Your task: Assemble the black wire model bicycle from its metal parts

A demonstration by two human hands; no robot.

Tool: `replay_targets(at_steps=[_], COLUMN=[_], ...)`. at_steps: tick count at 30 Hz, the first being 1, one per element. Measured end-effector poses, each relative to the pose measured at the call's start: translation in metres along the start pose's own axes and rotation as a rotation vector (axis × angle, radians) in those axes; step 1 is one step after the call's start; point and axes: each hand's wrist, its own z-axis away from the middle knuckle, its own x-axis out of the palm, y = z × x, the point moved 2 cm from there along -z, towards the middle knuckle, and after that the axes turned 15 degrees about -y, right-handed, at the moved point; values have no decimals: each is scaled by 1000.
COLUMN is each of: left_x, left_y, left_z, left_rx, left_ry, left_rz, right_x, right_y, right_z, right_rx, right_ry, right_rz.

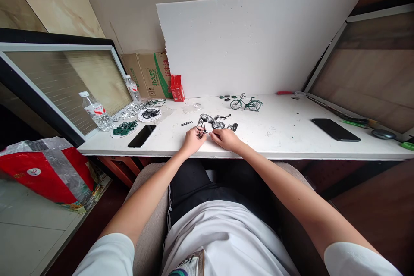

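Observation:
My left hand (193, 141) is closed around a small black model bicycle frame (201, 131) near the table's front edge. Close beside it, my right hand (227, 139) has thumb and finger pinched together, their tips toward the frame; what they hold is too small to make out. Just beyond my hands lie spoked black wheels (218, 125) and a thin black handlebar-like part (223, 117). Other small black pieces (233, 127) rest right of the wheels, and a short black bar (186, 123) lies to the left. Farther back stands a green model bicycle (246, 103).
On the white table (278, 138), phones (141, 136) (335, 130) flank my hands. At left are water bottles (97, 112), green parts (125, 128) and black parts (150, 113) on white discs. A red box (177, 89) stands before a carton (150, 75). A white board (258, 43) leans behind.

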Motion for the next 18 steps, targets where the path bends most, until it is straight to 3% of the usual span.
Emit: replay_targets(at_steps=[18], left_x=[0], left_y=[0], left_z=[0], left_rx=[7], left_ry=[12], left_rz=[-12], right_x=[0], right_y=[0], right_z=[0], right_rx=[11], right_ry=[-9], right_rz=[12])
